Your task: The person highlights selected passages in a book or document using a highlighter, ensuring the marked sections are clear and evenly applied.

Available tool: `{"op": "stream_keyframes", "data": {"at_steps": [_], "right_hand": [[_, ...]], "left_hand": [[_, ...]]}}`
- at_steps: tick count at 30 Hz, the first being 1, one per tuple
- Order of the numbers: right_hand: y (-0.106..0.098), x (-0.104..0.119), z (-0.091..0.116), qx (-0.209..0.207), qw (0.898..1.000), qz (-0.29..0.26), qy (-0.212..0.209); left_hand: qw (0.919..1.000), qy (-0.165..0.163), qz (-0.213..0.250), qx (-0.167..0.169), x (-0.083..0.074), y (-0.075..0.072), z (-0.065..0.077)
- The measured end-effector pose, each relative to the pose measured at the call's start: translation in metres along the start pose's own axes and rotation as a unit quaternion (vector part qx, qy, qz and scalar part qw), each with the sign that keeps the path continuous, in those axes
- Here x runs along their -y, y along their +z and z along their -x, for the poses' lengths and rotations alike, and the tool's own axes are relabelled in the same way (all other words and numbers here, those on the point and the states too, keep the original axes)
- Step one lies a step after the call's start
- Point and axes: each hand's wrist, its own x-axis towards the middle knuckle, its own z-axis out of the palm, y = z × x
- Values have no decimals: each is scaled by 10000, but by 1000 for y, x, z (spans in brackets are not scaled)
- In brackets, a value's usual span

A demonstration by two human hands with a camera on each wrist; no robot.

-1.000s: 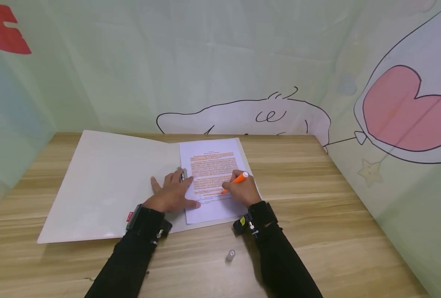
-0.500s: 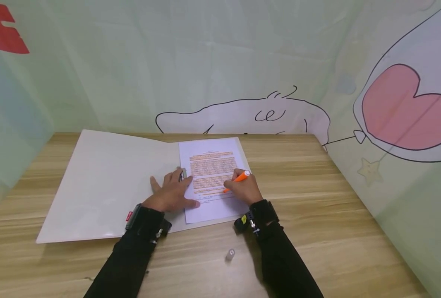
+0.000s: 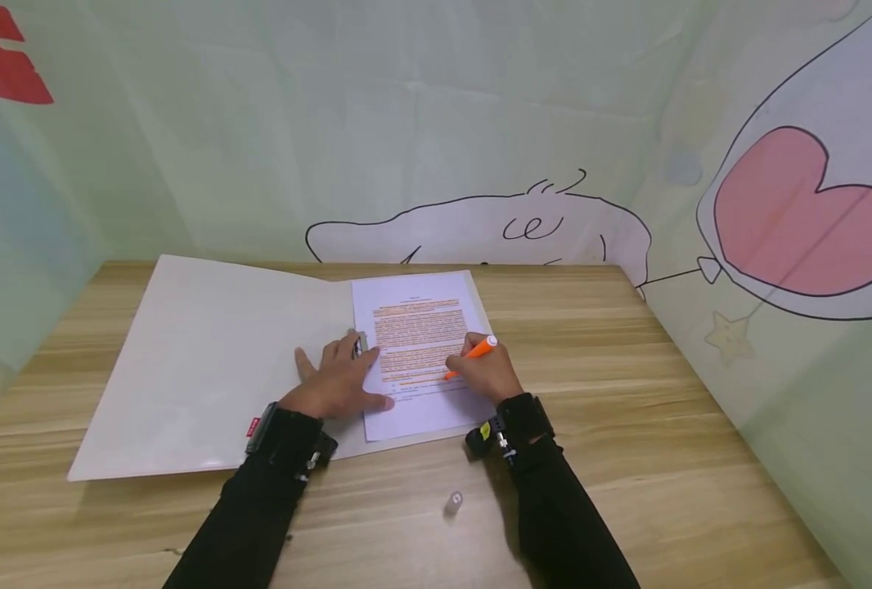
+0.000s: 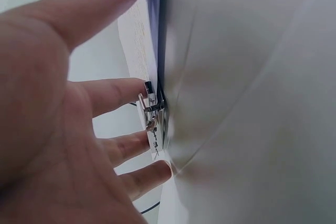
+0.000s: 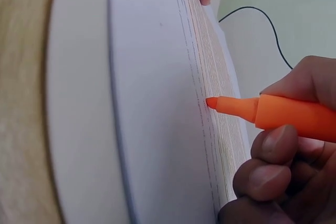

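Observation:
My right hand point(image 3: 486, 370) pinches an orange highlighter point(image 5: 294, 115), its chisel tip right at a printed line of the white sheet point(image 3: 414, 421). Most text lines above the tip carry orange marking; a few lines below it are plain. The sheet lies on the right side of an open white folder point(image 3: 208, 360). Spread fingers of my left hand point(image 3: 336, 386) rest across the sheet's left edge and the folder, with thumb and index finger on the paper. In the left wrist view, a metal clip point(image 4: 152, 106) sits at the folder's spine beside those fingers.
A small clear cap point(image 3: 454, 503) lies on the wooden table point(image 3: 671, 458) in front of the folder. Behind the table stands a pale green backdrop point(image 3: 377, 123) with cartoon drawings. A red tag point(image 3: 253, 426) shows at the folder's front edge.
The highlighter and my right hand have slid slightly to the right along a text line. My left hand stays in place on the sheet.

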Motion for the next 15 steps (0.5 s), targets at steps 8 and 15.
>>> {"op": "stream_keyframes", "data": {"at_steps": [8, 15], "right_hand": [[-4, -2, -1, -53, 9999, 54, 106], [-6, -2, -1, -88, 9998, 65, 149]], "left_hand": [[10000, 46, 15, -17, 0, 0, 1], [10000, 41, 54, 4, 1, -2, 0]]}}
